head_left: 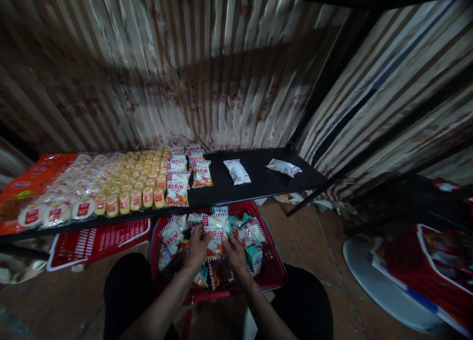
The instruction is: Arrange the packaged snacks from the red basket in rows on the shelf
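The left hand [198, 245] and the right hand [235, 254] share one snack packet [215, 224], which sits directly between their fingers. Each hand pinches it at its own side, thumb on the near face; the fingertips behind are partly hidden. Neither hand is clearly nearer to the packet. Its long axis runs roughly away from the person, pointing from the fingers toward the black shelf [256, 182], with the printed face turned to the wearer. Just below the fingers is the red basket [218, 295], holding more packets.

Beyond the fingers and to their left, closer to the left hand, printed packets [177, 189] line the shelf beside the yellow cakes [136, 198]. Ahead and slightly right lies a pale packet [237, 172], long axis mostly fore and aft; farther right, on the right hand's side, another packet [284, 167] lies more crosswise.
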Action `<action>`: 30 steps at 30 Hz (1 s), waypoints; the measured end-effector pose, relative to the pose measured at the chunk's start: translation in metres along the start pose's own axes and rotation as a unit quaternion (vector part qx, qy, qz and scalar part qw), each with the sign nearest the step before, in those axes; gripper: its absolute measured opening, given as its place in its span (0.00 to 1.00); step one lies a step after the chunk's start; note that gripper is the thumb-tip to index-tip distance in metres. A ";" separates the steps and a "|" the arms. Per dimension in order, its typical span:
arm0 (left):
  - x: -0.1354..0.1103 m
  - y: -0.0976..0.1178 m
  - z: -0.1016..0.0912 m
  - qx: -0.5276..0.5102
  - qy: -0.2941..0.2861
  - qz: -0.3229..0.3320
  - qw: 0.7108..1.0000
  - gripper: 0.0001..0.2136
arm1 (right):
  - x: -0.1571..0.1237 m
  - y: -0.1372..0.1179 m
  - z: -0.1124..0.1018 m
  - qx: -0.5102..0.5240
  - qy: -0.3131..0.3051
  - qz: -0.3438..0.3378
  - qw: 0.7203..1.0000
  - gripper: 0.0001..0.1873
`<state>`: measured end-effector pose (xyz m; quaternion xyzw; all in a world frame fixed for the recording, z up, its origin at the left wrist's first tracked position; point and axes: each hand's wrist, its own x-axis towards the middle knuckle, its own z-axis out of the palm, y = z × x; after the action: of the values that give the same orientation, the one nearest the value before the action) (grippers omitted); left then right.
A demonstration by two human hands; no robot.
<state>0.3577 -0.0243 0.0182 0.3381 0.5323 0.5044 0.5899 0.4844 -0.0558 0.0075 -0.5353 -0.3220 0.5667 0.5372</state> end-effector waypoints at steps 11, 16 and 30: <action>0.022 0.009 -0.004 0.114 -0.019 0.086 0.990 0.17 | 0.017 -0.015 0.011 0.032 0.009 -0.027 0.999 0.21; 0.034 0.024 0.002 0.152 -0.028 0.130 0.979 0.15 | 0.030 -0.033 0.016 -0.001 0.018 -0.046 0.999 0.23; 0.088 0.065 0.011 0.166 -0.037 0.219 0.961 0.20 | 0.084 -0.071 0.035 0.014 0.007 -0.091 0.996 0.25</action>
<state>0.3462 0.0784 0.0562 0.5585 0.4990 0.5126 0.4198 0.4823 0.0475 0.0600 -0.4998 -0.3576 0.5161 0.5966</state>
